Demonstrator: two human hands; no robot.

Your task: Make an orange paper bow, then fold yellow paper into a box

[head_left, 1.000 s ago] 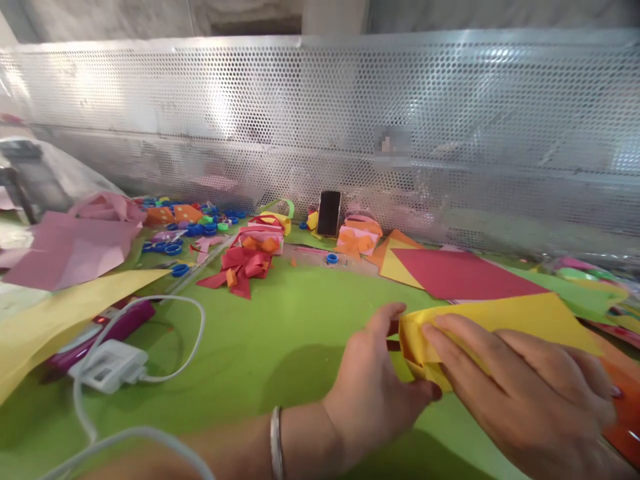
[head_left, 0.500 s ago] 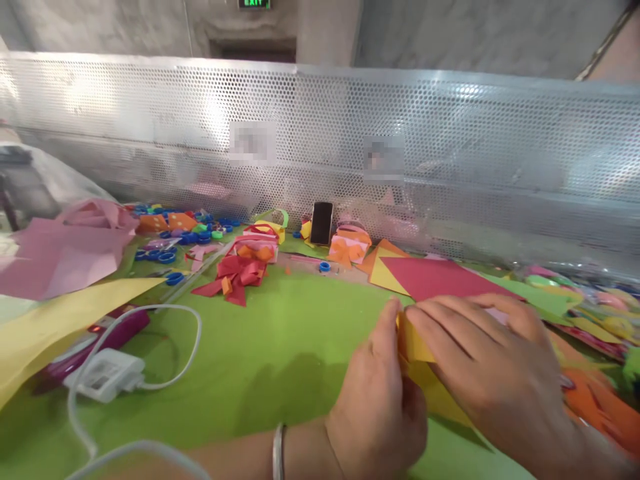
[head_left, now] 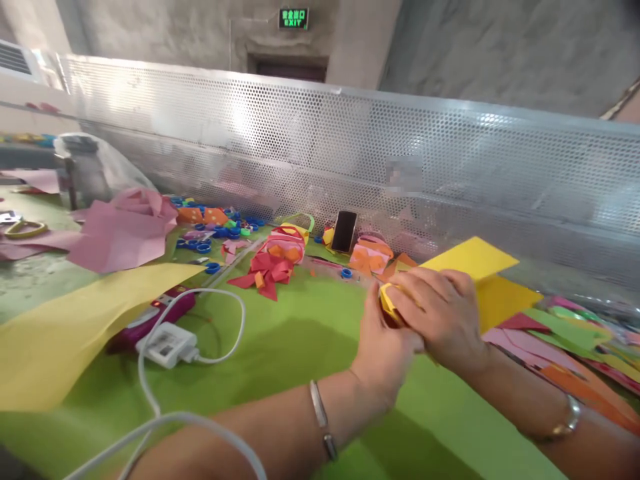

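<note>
Both of my hands are closed on a piece of yellow paper [head_left: 493,277] above the green table. My left hand [head_left: 383,347] grips its folded near end, thumb pointing up. Across the top of the fold lies my right hand [head_left: 440,320], its fingers bent over the paper and touching my left hand. Two yellow flaps stick out behind the right hand, one above the other. Part of the fold is hidden under my fingers. Beyond my hands stand a pink paper bag with an orange bow [head_left: 370,257] and a dark-screened phone [head_left: 345,231].
A white charger [head_left: 170,345] with a looping cable lies left, by a purple power strip [head_left: 183,307]. Yellow [head_left: 100,327] and pink paper [head_left: 125,233] cover the left side. Blue scissors [head_left: 195,245] and a red paper bow [head_left: 270,270] lie farther back, before a perforated metal panel [head_left: 310,140].
My hands have lifted the yellow paper up from the table, and its flaps now show behind my right hand. The view has turned to the left and tilted.
</note>
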